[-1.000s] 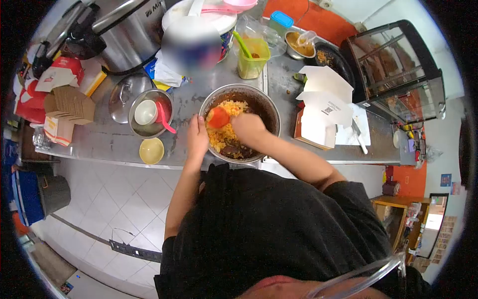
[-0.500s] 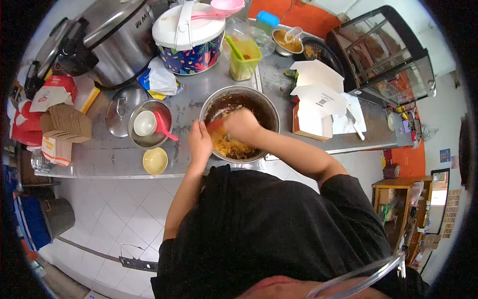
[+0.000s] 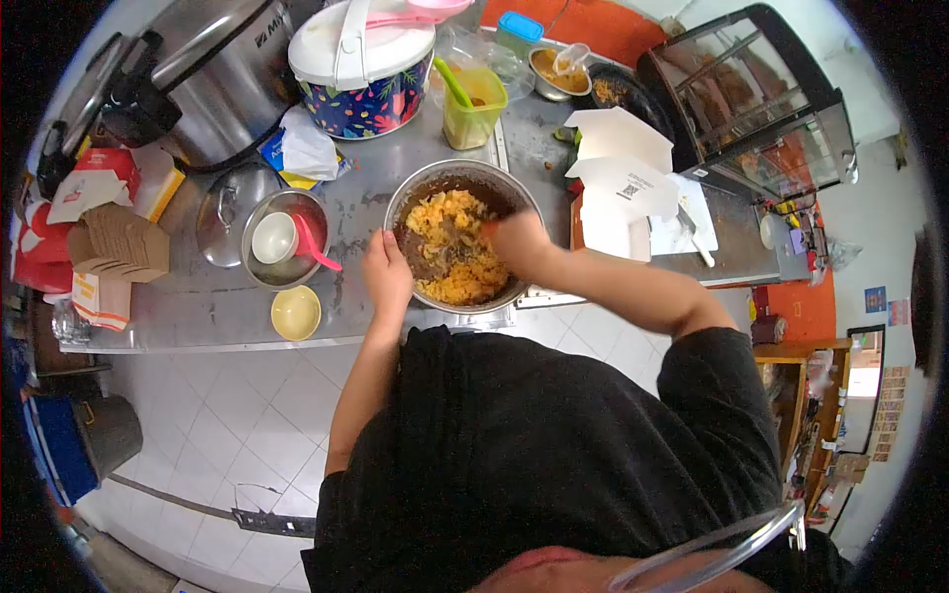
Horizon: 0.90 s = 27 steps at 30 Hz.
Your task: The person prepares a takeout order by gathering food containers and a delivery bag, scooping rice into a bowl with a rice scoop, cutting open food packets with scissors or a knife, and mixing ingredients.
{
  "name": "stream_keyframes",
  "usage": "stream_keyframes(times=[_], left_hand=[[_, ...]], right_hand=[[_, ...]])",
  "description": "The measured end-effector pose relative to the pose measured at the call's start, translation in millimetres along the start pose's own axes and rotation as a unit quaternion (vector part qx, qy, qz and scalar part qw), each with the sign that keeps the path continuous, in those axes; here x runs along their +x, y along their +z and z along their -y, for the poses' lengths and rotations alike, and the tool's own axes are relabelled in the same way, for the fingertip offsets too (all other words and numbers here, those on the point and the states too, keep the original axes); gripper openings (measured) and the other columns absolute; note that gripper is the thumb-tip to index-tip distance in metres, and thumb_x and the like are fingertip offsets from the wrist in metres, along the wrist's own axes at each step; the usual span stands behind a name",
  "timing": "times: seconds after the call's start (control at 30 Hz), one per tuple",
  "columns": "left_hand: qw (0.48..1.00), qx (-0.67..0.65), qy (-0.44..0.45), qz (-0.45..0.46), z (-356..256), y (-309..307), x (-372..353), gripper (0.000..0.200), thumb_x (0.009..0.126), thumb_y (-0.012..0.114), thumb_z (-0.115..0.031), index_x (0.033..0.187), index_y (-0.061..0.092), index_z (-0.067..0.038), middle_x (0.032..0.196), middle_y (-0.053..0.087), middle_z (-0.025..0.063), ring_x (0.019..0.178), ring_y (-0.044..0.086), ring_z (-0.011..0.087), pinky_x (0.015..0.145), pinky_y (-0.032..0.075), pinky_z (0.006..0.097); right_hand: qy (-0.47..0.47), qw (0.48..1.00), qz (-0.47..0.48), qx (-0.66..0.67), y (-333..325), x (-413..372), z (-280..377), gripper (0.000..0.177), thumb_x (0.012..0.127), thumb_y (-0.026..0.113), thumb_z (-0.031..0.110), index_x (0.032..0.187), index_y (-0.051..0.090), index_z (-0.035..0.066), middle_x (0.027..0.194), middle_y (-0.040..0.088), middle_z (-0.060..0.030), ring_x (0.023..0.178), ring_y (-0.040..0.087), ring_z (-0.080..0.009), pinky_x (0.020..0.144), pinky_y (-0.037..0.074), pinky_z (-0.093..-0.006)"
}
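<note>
A large steel bowl (image 3: pixel 397 194) stands near the counter's front edge, with yellow-orange food (image 3: pixel 450 284) inside it. My left hand (image 3: pixel 387 269) grips the bowl's left rim, its thumb and fingers closed around the edge. Over the right side of the bowl, my right hand (image 3: pixel 524 246) is closed around a red utensil (image 3: pixel 489 229), most of which is hidden. To the left sits a smaller steel bowl (image 3: pixel 259 212) holding a white bowl (image 3: pixel 275 238) and a pink spoon (image 3: pixel 314 242). A yellow bowl (image 3: pixel 296 312) lies in front of it.
At the back are a patterned bucket (image 3: pixel 363 99), a large cooker (image 3: pixel 227 89) and a green container (image 3: pixel 473 117). On the right stand an open box (image 3: pixel 610 219), a knife (image 3: pixel 697 237) and a glass case (image 3: pixel 746 89). Folded cartons (image 3: pixel 124 242) stand far left.
My right hand has moved from the bowl's middle to its right side with the red utensil, exposing more food. The view has shifted slightly.
</note>
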<state>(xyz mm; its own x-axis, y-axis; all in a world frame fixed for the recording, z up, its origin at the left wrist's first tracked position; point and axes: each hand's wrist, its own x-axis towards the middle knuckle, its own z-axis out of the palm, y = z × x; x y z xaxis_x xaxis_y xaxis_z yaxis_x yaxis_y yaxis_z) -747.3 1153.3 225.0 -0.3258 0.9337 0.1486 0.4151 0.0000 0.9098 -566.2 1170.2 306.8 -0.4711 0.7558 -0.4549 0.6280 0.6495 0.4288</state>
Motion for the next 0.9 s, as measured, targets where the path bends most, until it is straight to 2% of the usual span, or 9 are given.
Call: stream_keyframes(times=[0.2, 0.23, 0.27, 0.37, 0.5, 0.57, 0.6, 0.8, 0.9], left_hand=[[0.999, -0.027, -0.008, -0.030, 13, 8, -7, 0.030, 0.089, 0.039, -0.022, 0.100, 0.052, 0.003, 0.088, 0.057, 0.0239, 0.082, 0.053, 0.0398, 0.070, 0.041, 0.0407], [0.999, -0.026, -0.022, -0.016, 16, 8, -7, 0.031, 0.089, 0.039, -0.022, 0.101, 0.052, 0.003, 0.088, 0.057, 0.0238, 0.083, 0.054, 0.0393, 0.072, 0.042, 0.0399], [0.999, -0.026, -0.021, -0.019, 14, 7, -6, 0.031, 0.089, 0.039, -0.022, 0.101, 0.052, 0.003, 0.088, 0.057, 0.0238, 0.083, 0.054, 0.0393, 0.072, 0.042, 0.0399], [0.999, -0.023, -0.048, -0.006, 11, 3, -7, 0.032, 0.089, 0.039, -0.022, 0.104, 0.051, 0.004, 0.089, 0.057, 0.0234, 0.085, 0.054, 0.0386, 0.074, 0.042, 0.0385], [0.998, -0.046, -0.029, -0.017, 8, 3, -8, 0.029, 0.089, 0.040, -0.021, 0.100, 0.052, 0.003, 0.085, 0.057, 0.0229, 0.080, 0.054, 0.0383, 0.069, 0.042, 0.0386], [0.998, -0.050, -0.028, -0.008, 5, 0, -7, 0.028, 0.089, 0.040, -0.021, 0.099, 0.052, 0.003, 0.084, 0.057, 0.0227, 0.079, 0.054, 0.0382, 0.067, 0.041, 0.0387], [0.999, -0.045, -0.022, -0.005, 3, 0, -6, 0.027, 0.089, 0.040, -0.020, 0.098, 0.052, 0.003, 0.083, 0.057, 0.0226, 0.077, 0.054, 0.0380, 0.066, 0.041, 0.0388], [0.999, -0.040, -0.016, -0.006, 9, 1, -8, 0.027, 0.088, 0.040, -0.020, 0.097, 0.051, 0.004, 0.083, 0.057, 0.0226, 0.078, 0.054, 0.0376, 0.066, 0.041, 0.0386], [0.999, -0.036, -0.022, -0.016, 10, 4, -6, 0.027, 0.088, 0.041, -0.020, 0.097, 0.052, 0.004, 0.083, 0.057, 0.0228, 0.079, 0.054, 0.0377, 0.067, 0.041, 0.0383]], right_hand=[[-0.102, 0.960, 0.097, 0.243, 17, 36, 17, 0.018, 0.075, 0.051, 0.016, 0.081, 0.064, 0.005, 0.070, 0.063, -0.0102, 0.058, 0.060, -0.0209, 0.049, 0.045, -0.0343], [-0.078, 0.918, 0.126, 0.367, 30, 55, 15, 0.020, 0.077, 0.048, 0.014, 0.083, 0.063, 0.003, 0.069, 0.063, -0.0101, 0.054, 0.058, -0.0198, 0.048, 0.045, -0.0341], [-0.018, 0.783, 0.172, 0.597, 39, 59, 6, 0.021, 0.079, 0.045, 0.012, 0.086, 0.062, 0.002, 0.066, 0.061, -0.0089, 0.048, 0.054, -0.0180, 0.047, 0.044, -0.0333], [0.032, 0.680, 0.191, 0.707, 40, 41, -22, 0.027, 0.082, 0.049, 0.023, 0.078, 0.058, -0.003, 0.062, 0.058, -0.0126, 0.049, 0.053, -0.0209, 0.046, 0.044, -0.0348], [0.007, 0.810, -0.055, 0.583, 21, 18, -33, 0.020, 0.077, 0.051, 0.016, 0.073, 0.060, -0.001, 0.064, 0.059, -0.0131, 0.054, 0.058, -0.0209, 0.047, 0.046, -0.0354], [0.205, 0.903, -0.159, 0.342, 21, 32, -4, 0.016, 0.073, 0.050, 0.012, 0.069, 0.061, 0.002, 0.069, 0.061, -0.0133, 0.064, 0.062, -0.0240, 0.055, 0.049, -0.0360], [0.162, 0.940, -0.054, 0.296, 14, 36, 13, 0.018, 0.074, 0.048, 0.013, 0.074, 0.063, 0.004, 0.073, 0.062, -0.0143, 0.074, 0.062, -0.0264, 0.063, 0.050, -0.0366], [-0.007, 0.966, 0.045, 0.253, -43, 30, -14, 0.021, 0.077, 0.047, 0.017, 0.077, 0.065, 0.008, 0.081, 0.064, -0.0093, 0.075, 0.062, -0.0258, 0.062, 0.050, -0.0353], [0.003, 0.973, -0.043, 0.226, -12, 48, 42, 0.016, 0.072, 0.051, 0.015, 0.075, 0.065, 0.008, 0.081, 0.064, -0.0114, 0.072, 0.063, -0.0267, 0.063, 0.050, -0.0365]])
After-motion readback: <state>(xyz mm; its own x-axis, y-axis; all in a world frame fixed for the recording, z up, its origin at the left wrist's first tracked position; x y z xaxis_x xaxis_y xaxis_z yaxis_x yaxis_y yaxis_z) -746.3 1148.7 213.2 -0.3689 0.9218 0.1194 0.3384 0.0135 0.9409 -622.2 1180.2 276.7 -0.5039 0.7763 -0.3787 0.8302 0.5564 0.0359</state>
